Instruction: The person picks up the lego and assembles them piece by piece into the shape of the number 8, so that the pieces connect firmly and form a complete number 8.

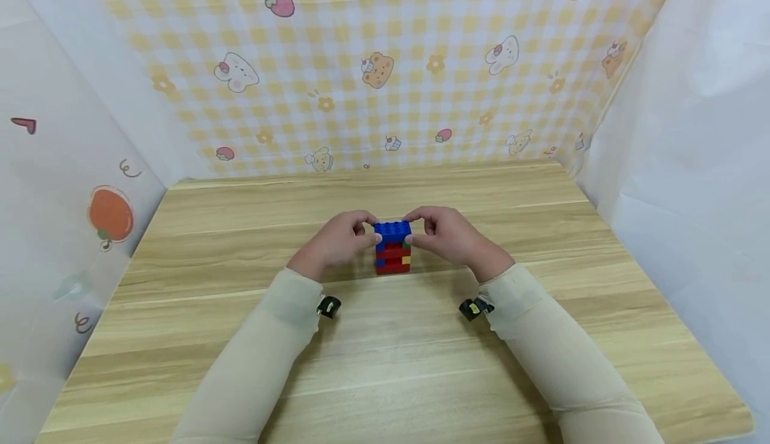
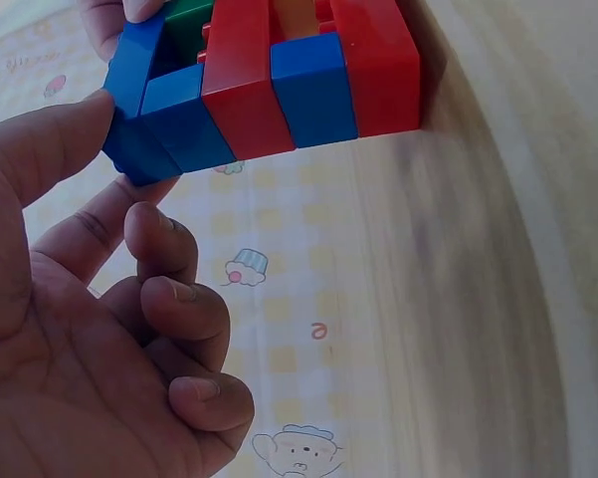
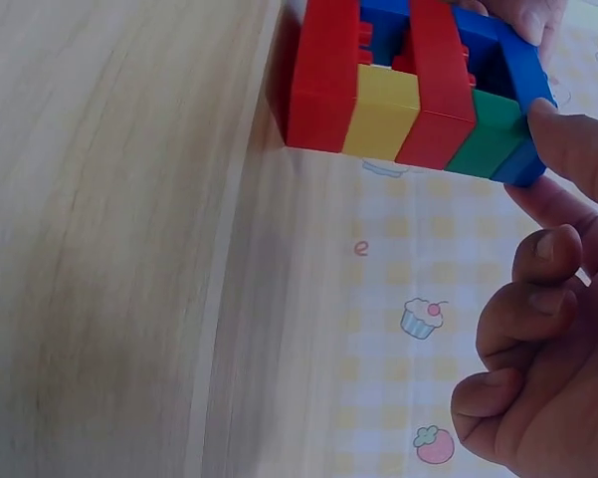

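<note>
A small tower of toy building bricks stands upright at the middle of the table. Its base is a long red brick (image 3: 323, 85), topped by a small blue brick (image 2: 314, 90) on the left and a yellow brick (image 3: 382, 112) on the right. Above them lies a second long red brick (image 2: 249, 95), then another small blue brick (image 2: 187, 115) and a green brick (image 3: 486, 134). A long blue brick (image 1: 393, 232) spans the top. My left hand (image 1: 343, 240) pinches its left end between thumb and index finger, while my right hand (image 1: 451, 237) pinches the right end.
The wood-grain table (image 1: 385, 357) extends around the tower. Behind it hangs a yellow checked cloth (image 1: 409, 103) with cartoon prints, and pale sheets flank both sides. A small black device (image 1: 329, 307) is at the left wrist, another black device (image 1: 472, 308) at the right.
</note>
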`<action>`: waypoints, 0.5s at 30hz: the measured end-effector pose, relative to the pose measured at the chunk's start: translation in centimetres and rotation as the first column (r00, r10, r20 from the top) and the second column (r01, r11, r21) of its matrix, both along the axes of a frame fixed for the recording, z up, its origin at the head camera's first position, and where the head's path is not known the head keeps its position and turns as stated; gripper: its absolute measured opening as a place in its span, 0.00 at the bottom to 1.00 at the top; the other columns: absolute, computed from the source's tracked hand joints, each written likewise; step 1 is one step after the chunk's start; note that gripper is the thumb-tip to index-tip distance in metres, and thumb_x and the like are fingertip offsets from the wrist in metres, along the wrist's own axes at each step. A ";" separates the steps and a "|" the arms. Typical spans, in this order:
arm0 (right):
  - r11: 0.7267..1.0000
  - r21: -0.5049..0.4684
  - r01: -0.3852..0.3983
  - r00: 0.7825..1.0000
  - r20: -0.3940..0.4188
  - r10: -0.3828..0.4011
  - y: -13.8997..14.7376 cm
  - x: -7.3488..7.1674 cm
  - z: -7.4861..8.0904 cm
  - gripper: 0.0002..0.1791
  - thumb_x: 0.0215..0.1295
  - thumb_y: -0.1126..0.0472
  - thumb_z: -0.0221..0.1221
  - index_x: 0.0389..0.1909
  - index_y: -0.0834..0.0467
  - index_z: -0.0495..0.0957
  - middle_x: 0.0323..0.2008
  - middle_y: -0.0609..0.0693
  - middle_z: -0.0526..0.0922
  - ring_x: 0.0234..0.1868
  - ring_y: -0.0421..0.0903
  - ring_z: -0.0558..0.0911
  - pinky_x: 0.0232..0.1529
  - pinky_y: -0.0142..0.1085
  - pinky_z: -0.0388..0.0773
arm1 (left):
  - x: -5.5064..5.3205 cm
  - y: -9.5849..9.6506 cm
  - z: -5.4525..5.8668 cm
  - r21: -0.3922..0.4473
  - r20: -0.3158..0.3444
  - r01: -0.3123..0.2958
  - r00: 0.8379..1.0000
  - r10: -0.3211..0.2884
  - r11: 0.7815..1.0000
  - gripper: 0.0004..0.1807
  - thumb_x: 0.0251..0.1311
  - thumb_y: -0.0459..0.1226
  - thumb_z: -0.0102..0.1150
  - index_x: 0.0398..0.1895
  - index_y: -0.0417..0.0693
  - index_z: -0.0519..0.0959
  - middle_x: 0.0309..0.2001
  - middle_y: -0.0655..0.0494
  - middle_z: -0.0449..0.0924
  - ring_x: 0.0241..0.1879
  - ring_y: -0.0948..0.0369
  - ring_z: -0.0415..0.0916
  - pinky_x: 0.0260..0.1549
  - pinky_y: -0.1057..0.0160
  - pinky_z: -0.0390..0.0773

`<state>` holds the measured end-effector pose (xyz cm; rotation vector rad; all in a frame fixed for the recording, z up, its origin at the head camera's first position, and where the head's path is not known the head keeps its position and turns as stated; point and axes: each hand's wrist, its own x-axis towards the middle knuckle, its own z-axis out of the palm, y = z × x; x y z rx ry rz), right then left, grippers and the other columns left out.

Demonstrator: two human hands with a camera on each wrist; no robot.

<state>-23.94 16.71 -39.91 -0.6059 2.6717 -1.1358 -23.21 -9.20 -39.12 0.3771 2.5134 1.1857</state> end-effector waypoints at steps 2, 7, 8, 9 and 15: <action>1.000 0.017 0.004 1.000 -0.018 -0.004 0.0 -0.1 -0.1 0.19 0.71 0.53 0.69 0.61 0.51 0.83 0.22 0.47 0.69 0.21 0.46 0.67 0.25 0.37 0.67 | -0.3 0.0 0.0 -0.004 0.002 0.005 1.000 -0.005 1.000 0.19 0.76 0.47 0.60 0.64 0.53 0.79 0.38 0.51 0.71 0.34 0.54 0.71 0.34 0.58 0.71; 1.000 0.023 0.010 0.998 -0.055 -0.008 0.0 -0.1 -0.2 0.23 0.70 0.53 0.70 0.64 0.50 0.82 0.23 0.47 0.69 0.23 0.46 0.68 0.26 0.36 0.67 | -0.7 0.2 0.1 -0.018 0.021 0.016 1.000 -0.015 1.000 0.19 0.76 0.47 0.58 0.64 0.53 0.78 0.41 0.50 0.73 0.38 0.52 0.72 0.37 0.56 0.73; 1.000 0.021 0.008 0.998 -0.066 -0.007 0.0 -0.1 -0.3 0.24 0.69 0.54 0.71 0.64 0.51 0.82 0.23 0.47 0.69 0.23 0.46 0.68 0.26 0.37 0.67 | -0.8 0.2 0.2 -0.019 0.024 0.019 1.000 -0.018 1.000 0.19 0.77 0.47 0.58 0.64 0.53 0.78 0.41 0.49 0.74 0.39 0.52 0.73 0.37 0.56 0.74; 1.000 0.019 0.006 0.997 -0.080 -0.005 0.0 -0.1 -0.3 0.25 0.69 0.54 0.71 0.65 0.51 0.81 0.23 0.47 0.69 0.23 0.46 0.68 0.26 0.37 0.67 | -0.9 0.2 0.2 -0.021 0.025 0.021 0.999 -0.020 1.000 0.19 0.77 0.47 0.57 0.64 0.53 0.78 0.42 0.49 0.74 0.40 0.52 0.73 0.38 0.56 0.74; 0.998 0.055 -0.005 0.989 -0.146 0.013 0.1 0.4 -0.5 0.29 0.65 0.55 0.74 0.68 0.47 0.80 0.22 0.46 0.67 0.23 0.46 0.67 0.27 0.38 0.66 | -1.6 0.1 -0.1 -0.035 0.034 0.010 0.999 -0.009 0.999 0.19 0.77 0.48 0.56 0.64 0.52 0.79 0.44 0.48 0.77 0.42 0.51 0.74 0.40 0.55 0.76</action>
